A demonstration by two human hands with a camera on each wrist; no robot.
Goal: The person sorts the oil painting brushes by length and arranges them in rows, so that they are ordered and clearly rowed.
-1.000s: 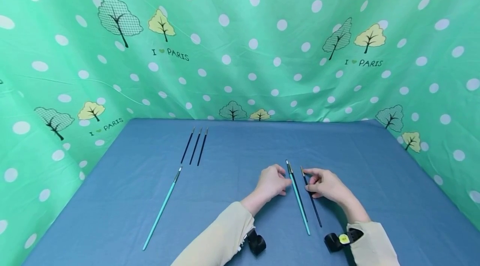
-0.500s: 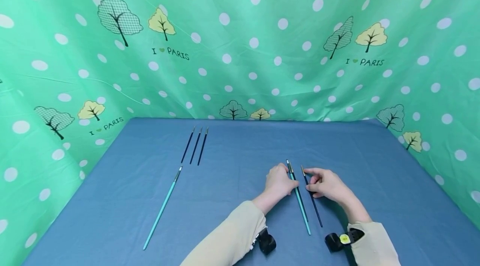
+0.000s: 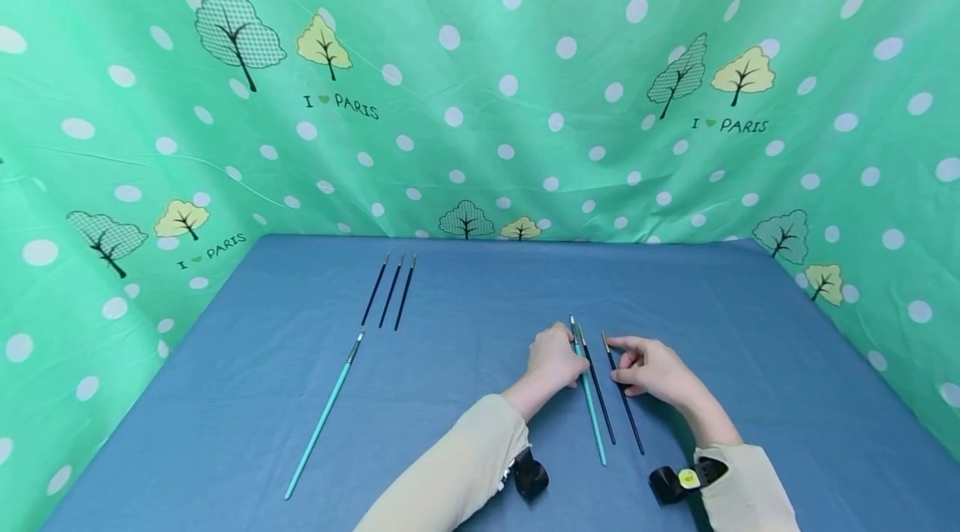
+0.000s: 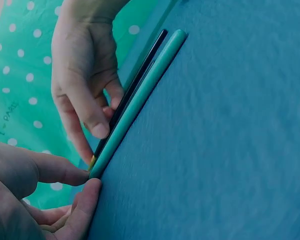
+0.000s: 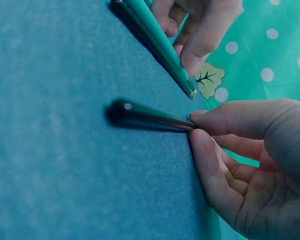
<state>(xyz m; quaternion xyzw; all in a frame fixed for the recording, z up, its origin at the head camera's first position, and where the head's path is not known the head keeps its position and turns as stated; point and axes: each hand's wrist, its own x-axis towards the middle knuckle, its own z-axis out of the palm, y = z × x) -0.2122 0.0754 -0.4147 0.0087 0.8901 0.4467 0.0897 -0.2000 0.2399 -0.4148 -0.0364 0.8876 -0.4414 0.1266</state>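
My left hand (image 3: 555, 358) pinches a teal-handled paintbrush (image 3: 592, 415) near its bristle end, thumb and finger meeting on it in the left wrist view. Just to the right lies a dark-handled paintbrush (image 3: 602, 395), nearly parallel to the teal one. Farther right, thumb and fingers of my right hand (image 3: 658, 370) hold a second dark paintbrush (image 3: 632, 418). That brush's round handle end (image 5: 122, 112) faces the camera in the right wrist view. All three brushes slant with bristles pointing away from me, along the blue cloth.
Three small dark paintbrushes (image 3: 389, 295) lie side by side at the back left of the blue cloth (image 3: 480, 290). Another teal paintbrush (image 3: 324, 418) slants below them. Behind stands a green dotted curtain (image 3: 480, 140).
My left hand has reached right, taken hold of the teal paintbrush and drawn it slightly left, widening its gap from the middle dark brush. My right hand has stayed in place.
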